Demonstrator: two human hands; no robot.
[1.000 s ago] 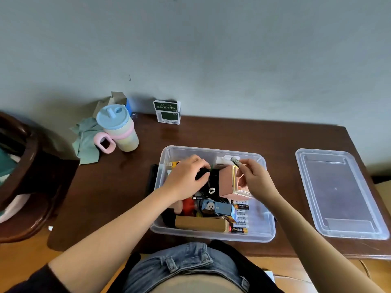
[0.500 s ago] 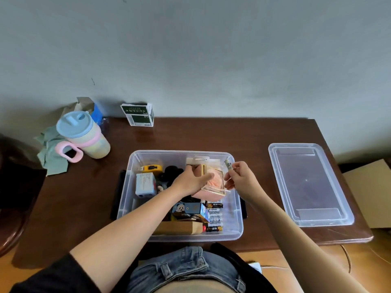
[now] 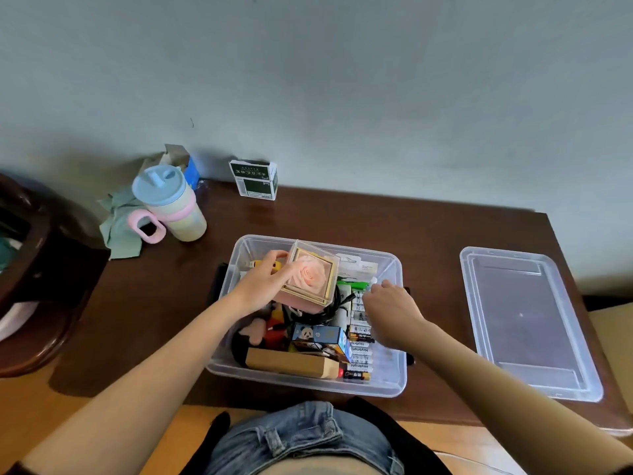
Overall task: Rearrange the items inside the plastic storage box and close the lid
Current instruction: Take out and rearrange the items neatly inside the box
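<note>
Resting rose case (image 3: pixel 310 277) against left grip (image 3: pixel 262 286)

"Heybright" on batteries (image 3: pixel 360 351) (sideways)

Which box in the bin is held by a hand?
The clear rose box; the left hand grips it. The panda box and brown box lie untouched.

Two bare forearms are seen reaching forward from the lower corners of the head view, ending in the left hand (image 3: pixel 262 286) and the right hand (image 3: pixel 390 313), on which no rings or watch can be made out. A dark sleeve edge is glimpsed at the lower left. Faded blue denim with a belt loop is worn below a black top.
</note>
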